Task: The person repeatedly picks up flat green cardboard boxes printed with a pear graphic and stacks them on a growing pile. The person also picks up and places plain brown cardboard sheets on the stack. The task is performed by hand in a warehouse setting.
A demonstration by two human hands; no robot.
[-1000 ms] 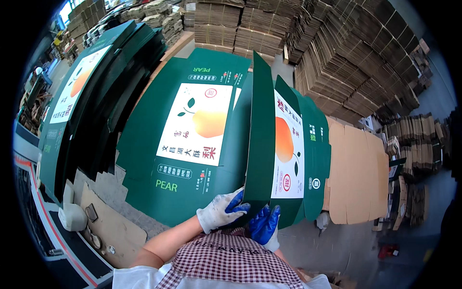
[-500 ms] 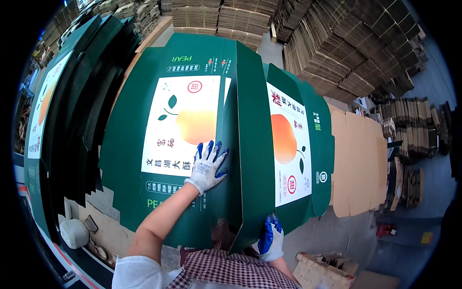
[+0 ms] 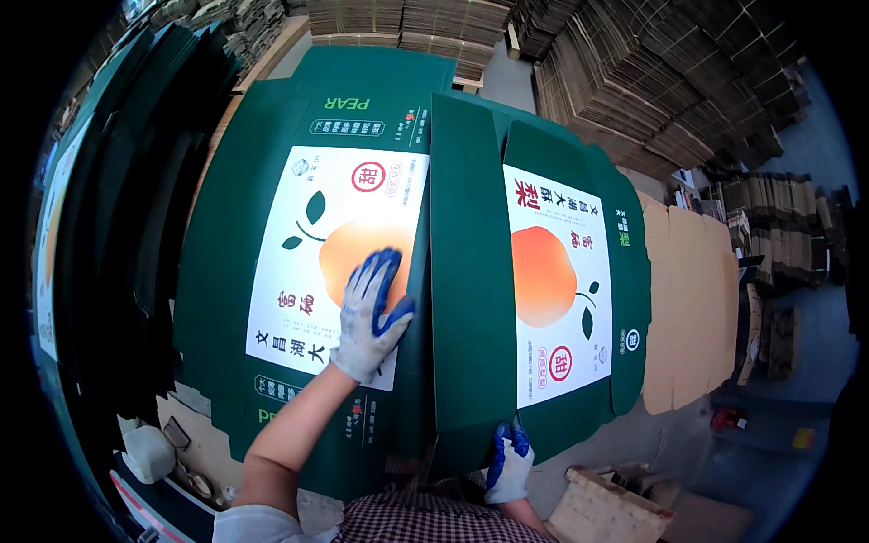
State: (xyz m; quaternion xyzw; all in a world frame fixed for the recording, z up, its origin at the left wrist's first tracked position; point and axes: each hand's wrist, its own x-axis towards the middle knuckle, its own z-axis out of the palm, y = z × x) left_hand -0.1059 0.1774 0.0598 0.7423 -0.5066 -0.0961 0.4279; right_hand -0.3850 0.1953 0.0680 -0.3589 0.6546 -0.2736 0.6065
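Note:
A green cardboard carton blank lies in front of me, with a white panel and a printed pear on its left half. My left hand, in a white glove with blue palm coating, rests on that panel over the pear's lower part, its fingers stretched out and thumb apart. A long green flap runs down the middle, next to the right part of green carton with a second pear panel. My right hand, gloved alike, has its fingers curled at the near edge of this right part.
Dark green carton blanks stand stacked at the left. Plain brown cardboard sticks out at the right. Bundled cardboard stacks rise behind. A white plastic jug stands at the lower left, and a wooden crate at the lower right.
The middle flap has tipped leftward and lies flatter. My left hand has moved slightly left and turned on the panel. My right hand stays at the near edge.

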